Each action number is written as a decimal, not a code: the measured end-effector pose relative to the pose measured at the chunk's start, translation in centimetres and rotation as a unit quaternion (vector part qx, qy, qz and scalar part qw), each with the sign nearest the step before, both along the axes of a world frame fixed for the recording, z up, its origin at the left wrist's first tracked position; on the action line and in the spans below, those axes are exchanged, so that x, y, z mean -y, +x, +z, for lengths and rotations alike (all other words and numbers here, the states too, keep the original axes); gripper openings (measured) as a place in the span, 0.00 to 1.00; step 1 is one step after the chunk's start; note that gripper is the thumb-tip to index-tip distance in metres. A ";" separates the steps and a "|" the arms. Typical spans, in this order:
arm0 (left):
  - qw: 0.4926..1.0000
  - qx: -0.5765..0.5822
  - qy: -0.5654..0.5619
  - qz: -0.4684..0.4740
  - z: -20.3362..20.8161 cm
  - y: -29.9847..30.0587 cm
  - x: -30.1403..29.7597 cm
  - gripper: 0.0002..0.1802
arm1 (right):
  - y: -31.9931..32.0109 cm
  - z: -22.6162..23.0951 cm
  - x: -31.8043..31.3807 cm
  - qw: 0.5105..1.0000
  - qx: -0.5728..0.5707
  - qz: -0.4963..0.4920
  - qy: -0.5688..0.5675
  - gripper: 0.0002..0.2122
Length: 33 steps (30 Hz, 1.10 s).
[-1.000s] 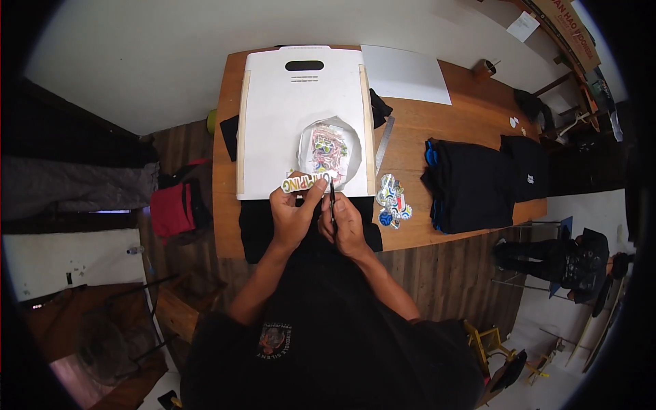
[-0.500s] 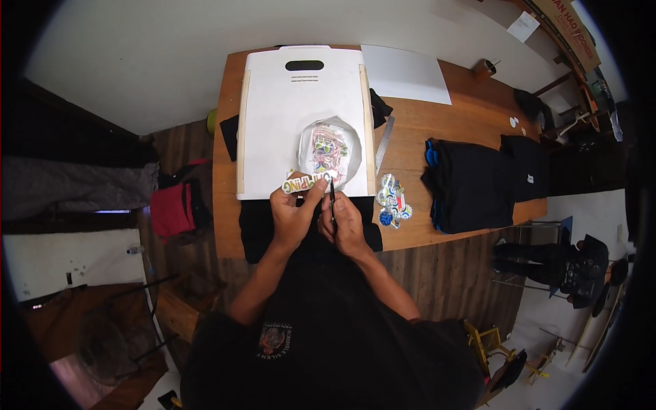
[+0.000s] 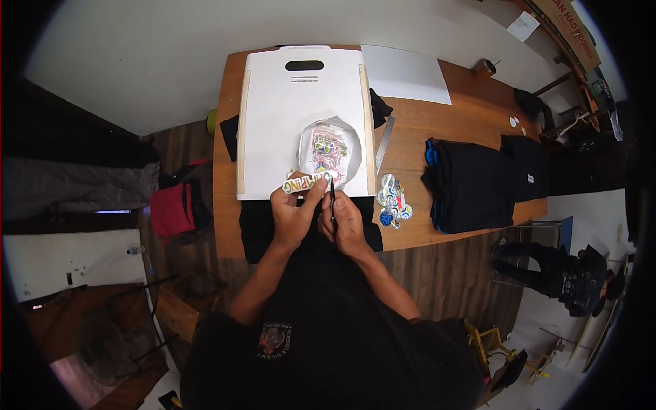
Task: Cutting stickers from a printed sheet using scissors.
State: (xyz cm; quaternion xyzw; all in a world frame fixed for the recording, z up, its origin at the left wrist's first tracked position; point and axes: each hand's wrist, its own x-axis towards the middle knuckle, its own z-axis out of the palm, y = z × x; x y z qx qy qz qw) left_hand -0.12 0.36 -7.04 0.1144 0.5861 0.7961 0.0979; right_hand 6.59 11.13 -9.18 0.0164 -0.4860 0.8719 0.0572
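Observation:
Between the thumb and fingers of my left hand (image 3: 292, 217) is a lettered sticker (image 3: 298, 184) in green and yellow with a white border. My right hand (image 3: 344, 224) is closed round a slim dark tool (image 3: 333, 195), its tip at the sticker's right end; whether it is a blade or small scissors I cannot make out. Just beyond both hands, a round white container (image 3: 350, 167) holds colourful printed scraps. It stands on a white board (image 3: 273, 123) with an oval handle hole. A pile of cut stickers (image 3: 391, 201) lies right of my right hand.
On the wooden table (image 3: 417, 130) are a metal ruler (image 3: 385, 143), a white sheet (image 3: 406, 72) and folded black garments (image 3: 471, 184). Black cloth (image 3: 256, 222) lies under the board's near edge. A brown cup (image 3: 484, 69) stands far right. Another person (image 3: 577, 277) is at the right.
My hands, the sticker and the tool stay almost in the same place. The other person at the right has shifted their legs and body slightly.

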 end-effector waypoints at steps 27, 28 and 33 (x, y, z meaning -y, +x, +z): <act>1.000 -0.007 0.001 -0.004 0.1 0.0 0.1 0.02 | 0.0 -0.1 -0.1 1.000 0.001 0.003 0.030 0.16; 1.000 -0.008 0.002 -0.006 0.1 0.0 0.1 0.02 | 0.0 -0.1 -0.1 1.000 0.001 0.002 0.030 0.16; 0.999 0.027 0.006 0.028 0.9 -0.1 -0.5 0.03 | 0.1 -0.2 -0.1 1.000 0.009 0.002 0.023 0.16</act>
